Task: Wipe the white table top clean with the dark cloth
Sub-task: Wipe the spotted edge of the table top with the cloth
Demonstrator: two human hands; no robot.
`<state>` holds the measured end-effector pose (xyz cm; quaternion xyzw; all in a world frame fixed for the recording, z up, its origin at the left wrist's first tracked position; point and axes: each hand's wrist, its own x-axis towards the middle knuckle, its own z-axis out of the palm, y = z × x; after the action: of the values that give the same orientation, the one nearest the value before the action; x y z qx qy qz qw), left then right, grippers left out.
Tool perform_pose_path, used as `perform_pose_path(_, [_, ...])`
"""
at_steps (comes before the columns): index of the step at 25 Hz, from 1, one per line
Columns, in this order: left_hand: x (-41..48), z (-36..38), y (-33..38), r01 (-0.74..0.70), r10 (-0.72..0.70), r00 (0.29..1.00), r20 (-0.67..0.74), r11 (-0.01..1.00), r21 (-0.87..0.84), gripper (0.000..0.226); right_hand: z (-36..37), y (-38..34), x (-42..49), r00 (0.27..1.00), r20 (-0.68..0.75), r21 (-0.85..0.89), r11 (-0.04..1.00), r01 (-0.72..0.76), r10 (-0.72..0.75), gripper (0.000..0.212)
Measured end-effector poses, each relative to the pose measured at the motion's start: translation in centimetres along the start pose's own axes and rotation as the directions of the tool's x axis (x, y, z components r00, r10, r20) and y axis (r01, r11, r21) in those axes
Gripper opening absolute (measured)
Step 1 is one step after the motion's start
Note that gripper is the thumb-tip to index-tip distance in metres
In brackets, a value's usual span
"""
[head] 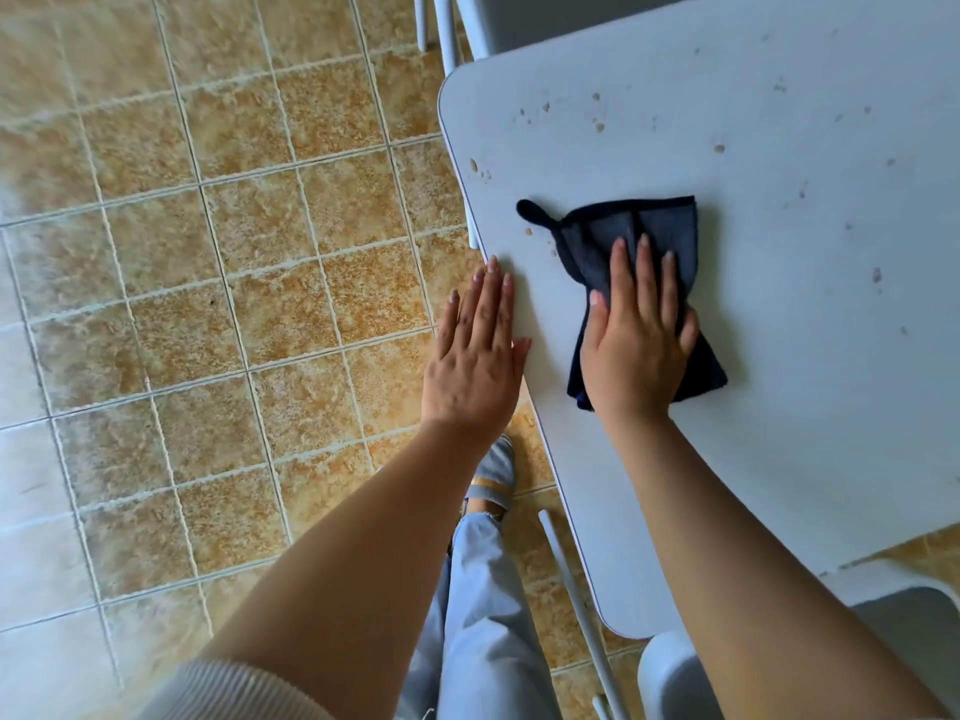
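Note:
The white table top (779, 122) fills the right side of the head view. Brown crumbs (597, 111) and small spots are scattered over its far part and near its left edge. The dark cloth (660, 226) lies bunched on the table near that left edge, its hanging loop pointing left. My right hand (636, 345) presses flat on the cloth with straight fingers. My left hand (475, 356) is flat and open at the table's left edge, fingers straight, level with the rim; whether it touches the rim is unclear.
Tan tiled floor (208, 304) spreads to the left. A white chair (675, 678) stands at the lower right, its leg beside my trouser leg and shoe (493, 470). Another chair's legs (447, 28) show beyond the table's far corner.

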<state>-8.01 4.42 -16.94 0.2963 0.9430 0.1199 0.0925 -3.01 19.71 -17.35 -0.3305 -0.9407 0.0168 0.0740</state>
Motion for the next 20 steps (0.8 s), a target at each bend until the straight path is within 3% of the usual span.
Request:
perform_pose_path(3, [-1.8,0.3,0.2,-0.140,0.140,0.990,-0.007,0.990,0.033,0.059,-0.2,1.2,2.1,0.991,0.040,0.006,0.992,-0.126,0.126,0.050])
perform_pose_path(5, [-2.9,0.5,0.1,-0.199,0.200,0.980,-0.018,0.979,0.046,0.058,-0.1,0.1,4.6,0.990,0.072,0.037,0.992,-0.121,0.119,0.051])
perform_pose_path(9, [-3.5,0.7,0.0,-0.214,0.216,0.976,-0.030,0.975,0.066,0.058,0.3,-3.1,5.9,0.988,0.082,0.068,0.990,0.126,-0.131,0.051])
perform_pose_path(12, [-3.4,0.7,-0.4,-0.238,0.240,0.971,-0.020,0.968,0.081,0.061,0.0,-2.4,3.0,0.930,0.066,0.033,0.932,0.361,-0.362,0.048])
perform_pose_path(14, [-3.2,0.6,-0.7,-0.257,0.260,0.965,-0.022,0.963,0.085,0.062,-0.4,0.1,1.8,0.916,0.058,0.001,0.918,0.397,-0.396,0.047])
perform_pose_path(20, [-3.2,0.5,-0.5,-0.241,0.242,0.970,0.000,0.968,0.072,0.063,-0.3,1.6,6.9,0.994,0.101,0.024,0.999,0.034,-0.036,0.052])
